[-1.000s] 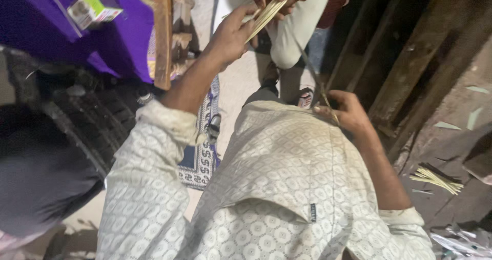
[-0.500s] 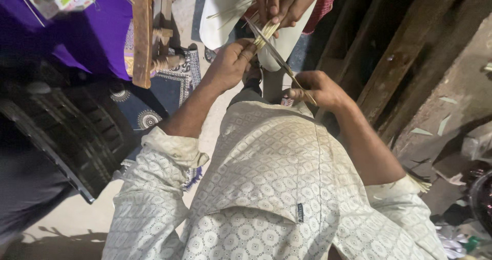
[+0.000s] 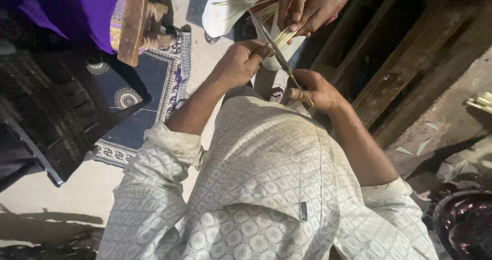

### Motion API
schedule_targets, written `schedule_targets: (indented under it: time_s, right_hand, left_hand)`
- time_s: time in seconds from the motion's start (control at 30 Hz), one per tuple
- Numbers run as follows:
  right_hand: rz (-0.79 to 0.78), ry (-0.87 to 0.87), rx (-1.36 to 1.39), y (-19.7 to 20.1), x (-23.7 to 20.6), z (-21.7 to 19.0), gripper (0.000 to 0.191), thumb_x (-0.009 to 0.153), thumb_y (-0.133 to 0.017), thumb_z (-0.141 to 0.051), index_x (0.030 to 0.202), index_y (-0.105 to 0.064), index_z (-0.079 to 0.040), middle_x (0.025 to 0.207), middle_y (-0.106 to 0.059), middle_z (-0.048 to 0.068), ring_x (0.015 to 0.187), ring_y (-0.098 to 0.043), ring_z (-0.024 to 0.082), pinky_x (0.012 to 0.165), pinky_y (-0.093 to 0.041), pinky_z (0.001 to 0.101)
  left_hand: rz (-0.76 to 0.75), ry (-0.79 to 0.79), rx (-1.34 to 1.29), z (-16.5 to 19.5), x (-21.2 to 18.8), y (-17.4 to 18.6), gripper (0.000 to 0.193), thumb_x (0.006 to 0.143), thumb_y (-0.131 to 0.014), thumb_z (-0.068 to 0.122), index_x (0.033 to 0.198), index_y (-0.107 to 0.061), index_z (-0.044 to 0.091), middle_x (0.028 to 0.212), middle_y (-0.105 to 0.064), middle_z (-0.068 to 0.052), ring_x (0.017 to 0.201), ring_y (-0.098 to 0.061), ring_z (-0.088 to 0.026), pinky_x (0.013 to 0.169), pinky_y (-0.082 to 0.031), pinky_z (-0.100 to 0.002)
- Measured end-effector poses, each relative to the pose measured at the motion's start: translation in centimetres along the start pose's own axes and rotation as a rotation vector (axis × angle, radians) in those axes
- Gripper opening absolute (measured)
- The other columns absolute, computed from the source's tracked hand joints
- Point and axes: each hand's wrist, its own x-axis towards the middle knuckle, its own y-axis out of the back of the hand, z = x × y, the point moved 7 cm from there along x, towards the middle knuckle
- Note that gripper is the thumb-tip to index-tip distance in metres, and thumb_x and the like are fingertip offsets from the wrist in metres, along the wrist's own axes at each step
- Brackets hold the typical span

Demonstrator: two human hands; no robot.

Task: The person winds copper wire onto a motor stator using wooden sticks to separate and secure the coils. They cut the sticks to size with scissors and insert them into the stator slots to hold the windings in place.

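Note:
My left hand (image 3: 240,63) is closed on the near end of a bundle of thin pale strips (image 3: 283,36). My right hand (image 3: 315,90) grips the lower end of a long narrow knife (image 3: 277,55). The blade slants up to the left across the strips, between my two hands. Another person's hands (image 3: 307,6) hold the far end of the strips at the top of the view. More strips fan out to the left of their fingers. My white patterned shirt (image 3: 266,188) fills the lower view.
A blue patterned rug (image 3: 151,80) lies on the floor at left, beside a wooden post (image 3: 132,24) and purple cloth (image 3: 87,6). Dark wooden beams (image 3: 410,55) run along the right. A dark glossy bowl (image 3: 464,224) sits at the bottom right.
The view has tilted, so my hands sit lower in the picture. The other person's hands and the strips show more fully. The knife stays across the strips.

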Motion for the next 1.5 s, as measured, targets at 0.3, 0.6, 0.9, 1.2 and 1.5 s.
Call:
schedule_targets:
  time_s: [0.3, 0.6, 0.9, 1.2, 1.5]
  right_hand:
    - [0.141, -0.033, 0.0, 0.0, 0.3, -2.5, 0.026, 0.073, -0.071, -0.016, 0.093, -0.072, 0.001, 0.081, -0.073, 0.006, 0.074, -0.065, 0.014, 0.068, -0.052, 0.0324]
    - [0.115, 0.012, -0.051, -0.7, 1.0, -3.7, 0.029, 0.07, -0.071, -0.016, 0.093, -0.074, 0.0, 0.08, -0.073, 0.007, 0.072, -0.066, 0.015, 0.067, -0.054, 0.0329]
    - [0.13, 0.092, -0.101, -0.7, 1.5, -5.3, 0.03, 0.071, -0.07, -0.015, 0.096, -0.073, 0.002, 0.081, -0.073, 0.009, 0.072, -0.065, 0.016, 0.067, -0.054, 0.0339]
    - [0.029, 0.081, -0.07, -1.6, 2.1, -6.1, 0.027, 0.074, -0.071, -0.019, 0.094, -0.071, -0.001, 0.085, -0.074, 0.008, 0.078, -0.068, 0.017, 0.072, -0.054, 0.0326]
    - [0.068, 0.105, -0.104, -2.0, 1.9, -6.5, 0.032, 0.07, -0.071, -0.019, 0.095, -0.075, 0.0, 0.083, -0.075, 0.007, 0.074, -0.068, 0.016, 0.068, -0.055, 0.0328]
  left_hand:
    - [0.05, -0.018, 0.119, 2.1, 0.0, 2.1, 0.025, 0.103, -0.06, 0.024, 0.105, -0.073, 0.003, 0.065, -0.065, -0.004, 0.056, -0.061, -0.014, 0.054, -0.046, -0.034]
    - [0.03, 0.024, 0.073, 2.9, -0.6, 4.1, 0.025, 0.102, -0.058, 0.024, 0.106, -0.073, 0.005, 0.074, -0.073, -0.008, 0.063, -0.068, -0.019, 0.059, -0.05, -0.035]
    - [-0.035, 0.108, -0.14, 2.3, -1.1, 4.3, 0.025, 0.103, -0.058, 0.023, 0.109, -0.075, 0.006, 0.068, -0.064, -0.008, 0.059, -0.055, -0.016, 0.055, -0.045, -0.037]
    - [-0.057, -0.063, 0.064, 1.9, -0.4, 4.2, 0.024, 0.105, -0.054, 0.021, 0.104, -0.073, 0.005, 0.09, -0.077, -0.003, 0.077, -0.072, -0.01, 0.071, -0.057, -0.033]
    - [-0.196, 0.085, -0.109, 1.8, -0.5, 6.3, 0.027, 0.098, -0.06, 0.026, 0.113, -0.073, 0.008, 0.092, -0.078, -0.005, 0.079, -0.072, -0.016, 0.073, -0.058, -0.034]
